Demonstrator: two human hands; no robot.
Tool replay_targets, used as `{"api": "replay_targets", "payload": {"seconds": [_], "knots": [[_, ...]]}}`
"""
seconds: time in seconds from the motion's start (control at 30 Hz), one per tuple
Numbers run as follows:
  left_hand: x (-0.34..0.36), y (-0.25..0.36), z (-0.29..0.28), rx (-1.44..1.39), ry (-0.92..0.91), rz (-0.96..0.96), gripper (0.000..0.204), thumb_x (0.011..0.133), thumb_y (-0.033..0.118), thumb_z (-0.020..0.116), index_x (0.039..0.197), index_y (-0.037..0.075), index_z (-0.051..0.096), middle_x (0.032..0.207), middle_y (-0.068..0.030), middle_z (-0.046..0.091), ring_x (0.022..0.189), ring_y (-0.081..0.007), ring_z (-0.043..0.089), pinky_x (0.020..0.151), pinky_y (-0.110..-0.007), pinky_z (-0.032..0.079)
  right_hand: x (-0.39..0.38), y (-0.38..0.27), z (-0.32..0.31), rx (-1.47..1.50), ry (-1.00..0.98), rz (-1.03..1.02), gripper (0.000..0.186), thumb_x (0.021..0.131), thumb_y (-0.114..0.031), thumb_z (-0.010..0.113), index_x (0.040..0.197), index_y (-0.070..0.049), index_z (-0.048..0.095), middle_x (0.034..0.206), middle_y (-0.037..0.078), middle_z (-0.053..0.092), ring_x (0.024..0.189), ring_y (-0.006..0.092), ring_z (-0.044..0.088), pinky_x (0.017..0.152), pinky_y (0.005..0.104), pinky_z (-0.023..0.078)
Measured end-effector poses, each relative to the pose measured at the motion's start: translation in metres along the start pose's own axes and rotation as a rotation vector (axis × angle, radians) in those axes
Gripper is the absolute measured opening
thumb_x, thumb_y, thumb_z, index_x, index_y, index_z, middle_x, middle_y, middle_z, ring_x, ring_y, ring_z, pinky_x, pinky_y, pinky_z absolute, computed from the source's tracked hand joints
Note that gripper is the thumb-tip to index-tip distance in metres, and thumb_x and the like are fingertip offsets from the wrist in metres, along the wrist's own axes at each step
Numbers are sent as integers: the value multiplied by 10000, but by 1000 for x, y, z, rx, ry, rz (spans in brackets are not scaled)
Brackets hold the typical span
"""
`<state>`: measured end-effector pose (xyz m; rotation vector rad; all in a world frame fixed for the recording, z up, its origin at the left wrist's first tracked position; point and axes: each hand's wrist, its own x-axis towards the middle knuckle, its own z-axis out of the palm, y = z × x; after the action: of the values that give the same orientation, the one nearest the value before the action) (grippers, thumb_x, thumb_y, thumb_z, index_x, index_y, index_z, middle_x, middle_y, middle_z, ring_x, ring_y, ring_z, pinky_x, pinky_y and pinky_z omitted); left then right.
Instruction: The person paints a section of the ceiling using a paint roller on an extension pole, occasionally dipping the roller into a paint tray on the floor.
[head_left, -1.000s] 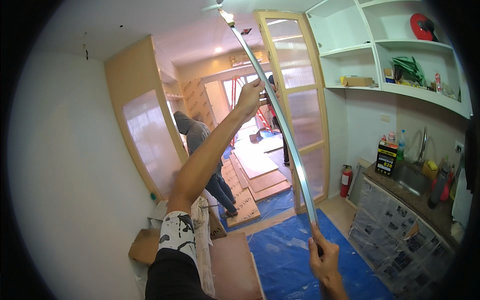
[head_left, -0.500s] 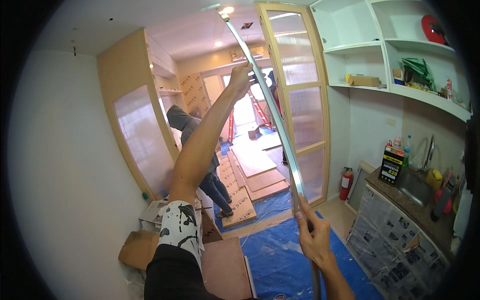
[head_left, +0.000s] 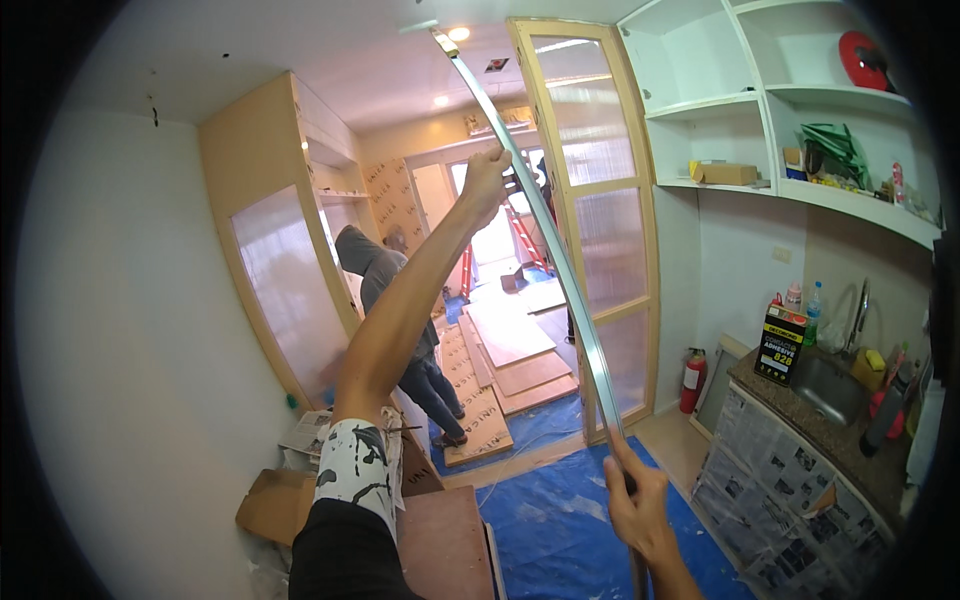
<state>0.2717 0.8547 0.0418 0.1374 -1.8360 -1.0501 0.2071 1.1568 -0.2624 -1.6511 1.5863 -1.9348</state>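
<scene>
A long silvery metal bar (head_left: 560,245) slants up from low in front of me toward the ceiling. Wrapped round its upper part is my left hand (head_left: 485,188), arm stretched out. Lower down, my right hand (head_left: 637,497) grips the same bar, fingers closed on it. At the bar's far end is a small brush-like tip (head_left: 442,42), close to a pale streak on the ceiling; whether it touches the ceiling I cannot tell. The bar's lowest part runs behind my right hand toward the bottom edge.
A hooded person (head_left: 385,290) stands ahead left, beside stacked boards (head_left: 510,350). A panelled door frame (head_left: 610,230) rises right of the bar. Blue sheeting (head_left: 560,510) covers the floor. A sink counter (head_left: 760,385), fire extinguisher (head_left: 692,380) and wall shelves (head_left: 710,185) line the right.
My right hand has moved down and slightly right with the bar's lower part. The tip sits a little lower in the picture. My left hand has dropped slightly, still gripping.
</scene>
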Motion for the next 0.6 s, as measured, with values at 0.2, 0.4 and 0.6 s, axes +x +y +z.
{"api": "replay_targets", "payload": {"seconds": [0.2, 0.4, 0.6], "knots": [[-95, 43, 74, -65, -34, 51, 289, 1016, 201, 341, 1036, -42, 496, 932, -144, 582, 822, -225, 650, 715, -342, 563, -113, -23, -55, -32, 129, -102, 186, 877, -61, 603, 1024, 43, 649, 575, 143, 495, 456, 204, 455, 464, 334, 369], [-176, 83, 112, -50, -102, -32, 331, 1015, 190, 367, 1242, -41, 440, 1040, -120, 513, 893, -220, 620, 812, -392, 549, -196, -22, -79, 23, 78, -46, 240, 880, -54, 608, 1097, 43, 638, 558, 118, 471, 442, 174, 412, 429, 313, 327], [-136, 57, 78, -7, -53, -58, 329, 1013, 206, 368, 1198, -52, 453, 1049, -130, 509, 929, -243, 594, 822, -393, 538, -156, -28, -66, 66, 35, 17, 263, 882, -65, 609, 1126, 33, 627, 548, 109, 443, 455, 140, 397, 423, 316, 316]]}}
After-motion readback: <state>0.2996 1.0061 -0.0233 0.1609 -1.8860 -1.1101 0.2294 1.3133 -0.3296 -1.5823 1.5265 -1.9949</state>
